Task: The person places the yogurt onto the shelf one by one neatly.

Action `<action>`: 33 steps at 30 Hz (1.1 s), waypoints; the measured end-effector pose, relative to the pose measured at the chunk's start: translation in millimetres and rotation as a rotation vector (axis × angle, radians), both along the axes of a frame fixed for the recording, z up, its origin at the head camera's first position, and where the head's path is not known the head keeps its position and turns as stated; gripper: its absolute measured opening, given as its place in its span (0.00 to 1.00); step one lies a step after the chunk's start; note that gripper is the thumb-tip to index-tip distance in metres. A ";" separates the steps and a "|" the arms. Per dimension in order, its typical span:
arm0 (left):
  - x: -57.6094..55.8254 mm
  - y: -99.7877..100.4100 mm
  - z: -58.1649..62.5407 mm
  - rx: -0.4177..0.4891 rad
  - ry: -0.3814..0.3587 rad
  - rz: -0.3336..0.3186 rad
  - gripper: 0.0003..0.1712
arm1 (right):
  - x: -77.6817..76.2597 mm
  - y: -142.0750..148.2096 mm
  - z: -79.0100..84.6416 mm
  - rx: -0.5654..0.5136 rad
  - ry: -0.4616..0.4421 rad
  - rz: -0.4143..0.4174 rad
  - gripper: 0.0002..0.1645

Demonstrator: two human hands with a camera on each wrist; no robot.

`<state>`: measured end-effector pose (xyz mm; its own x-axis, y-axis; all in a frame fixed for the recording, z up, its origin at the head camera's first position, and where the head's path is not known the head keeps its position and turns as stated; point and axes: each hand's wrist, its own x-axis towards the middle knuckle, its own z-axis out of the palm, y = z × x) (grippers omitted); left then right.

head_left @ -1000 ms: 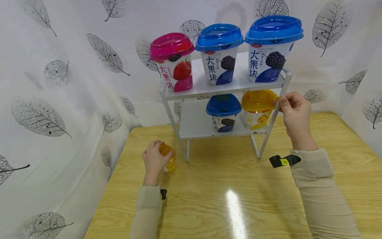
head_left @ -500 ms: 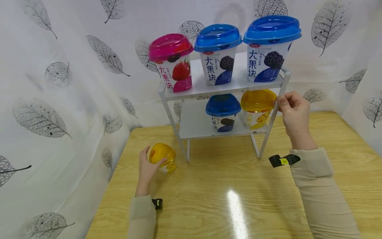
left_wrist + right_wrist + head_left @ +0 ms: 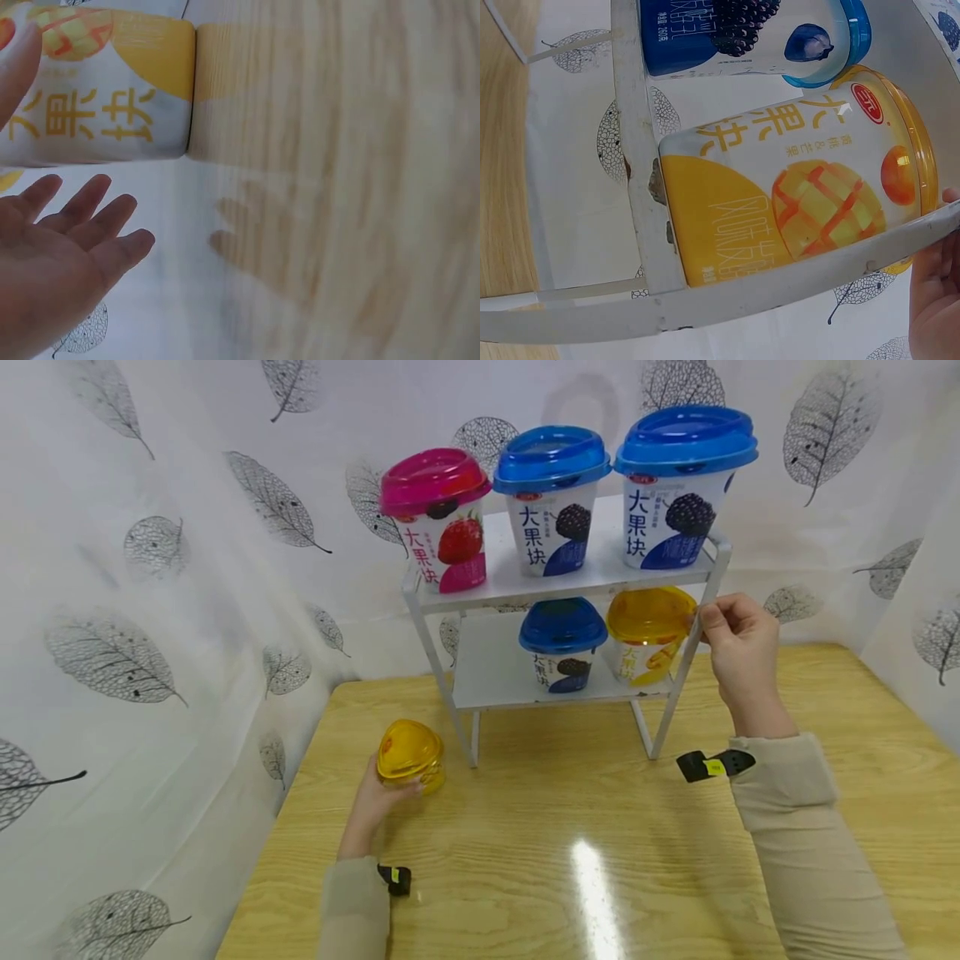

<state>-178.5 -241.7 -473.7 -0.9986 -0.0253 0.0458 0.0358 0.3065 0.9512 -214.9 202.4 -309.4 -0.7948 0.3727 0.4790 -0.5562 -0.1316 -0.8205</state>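
A yogurt cup with a yellow lid (image 3: pixel 408 750) stands on the table left of a white two-tier rack (image 3: pixel 678 702). My left hand (image 3: pixel 369 806) is at its near left side, low beside the cup. In the left wrist view, the thumb overlaps the cup's printed wall (image 3: pixel 90 97), while the other fingers (image 3: pixel 112 217) extend loosely with a gap to it. My right hand (image 3: pixel 744 652) grips the rack's right front post, thumb in front. Just inside that post, a second yellow-lidded yogurt cup (image 3: pixel 780 202) sits on the lower shelf, partly hidden by the frame.
A blue-lidded yogurt cup (image 3: pixel 562 647) stands beside the yellow one on the lower shelf. Up on the top shelf are a pink-lidded cup (image 3: pixel 442 543) and two blue-lidded cups, one of them in the middle (image 3: pixel 551 522). Leaf-patterned sheeting (image 3: pixel 225 602) hangs behind the wooden table (image 3: pixel 510 860).
My left hand has come off the top of the yellow-lidded cup, moving left and toward me, then lower beside it. The right hand keeps its hold on the post.
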 end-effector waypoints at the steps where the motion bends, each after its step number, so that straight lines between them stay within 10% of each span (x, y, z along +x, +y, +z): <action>1: -2.0 0.1 -1.9 0.007 0.025 -0.020 0.49 | 0.2 0.0 -0.3 -0.003 0.003 0.001 0.09; 6: -8.0 2.5 -8.6 0.006 0.118 -0.055 0.42 | 0.3 -0.1 -2.0 -0.004 -0.002 0.004 0.09; 14: -2.8 8.9 -7.4 -0.047 0.066 0.026 0.45 | 0.6 -0.8 -3.4 -0.008 -0.009 0.010 0.09; 23: 6.9 20.1 0.8 -0.116 0.102 -0.035 0.44 | 1.2 -1.0 -2.7 0.012 0.011 -0.011 0.09; 33: 27.9 64.7 61.2 -0.208 0.261 -0.165 0.44 | 0.4 -0.7 -1.0 -0.015 0.008 0.003 0.09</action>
